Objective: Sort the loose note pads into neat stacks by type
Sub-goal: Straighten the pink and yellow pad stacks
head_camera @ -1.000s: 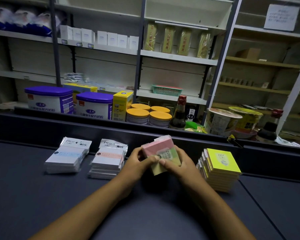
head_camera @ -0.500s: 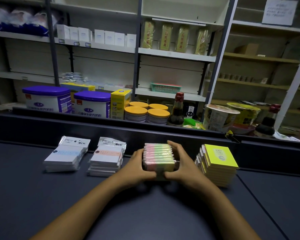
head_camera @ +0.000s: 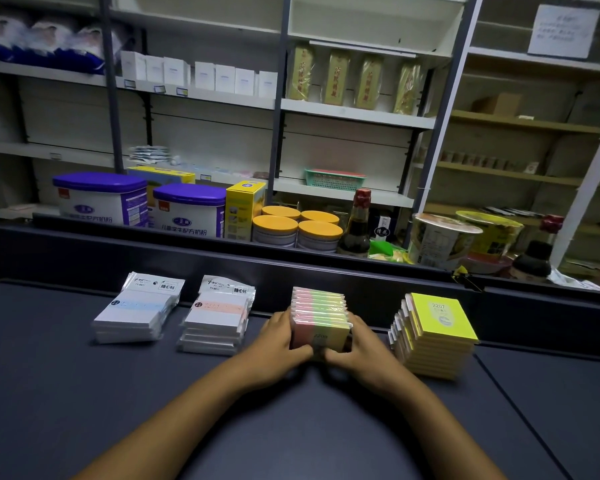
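Observation:
Several pink, green and yellow note pads (head_camera: 319,315) stand as one pile on the dark counter (head_camera: 84,393), close to its raised back edge. My left hand (head_camera: 280,336) presses the pile's left side and my right hand (head_camera: 359,344) presses its right side, thumbs meeting at the front. A stack of white packs with a blue band (head_camera: 136,313) lies at the left. Beside it lies a stack of white packs with an orange band (head_camera: 219,317). A tall, slightly fanned stack of yellow pads (head_camera: 437,332) stands to the right of my hands.
A raised dark ledge (head_camera: 361,271) runs along the counter's back. Behind it stand purple-lidded tins (head_camera: 187,209), a yellow box (head_camera: 245,209), yellow-lidded jars (head_camera: 297,228), a dark bottle (head_camera: 357,226) and noodle cups (head_camera: 440,240). Shelves fill the wall.
The multicoloured pads were held tilted above the counter; both hands have set them down against the back edge and now squeeze the pile's sides.

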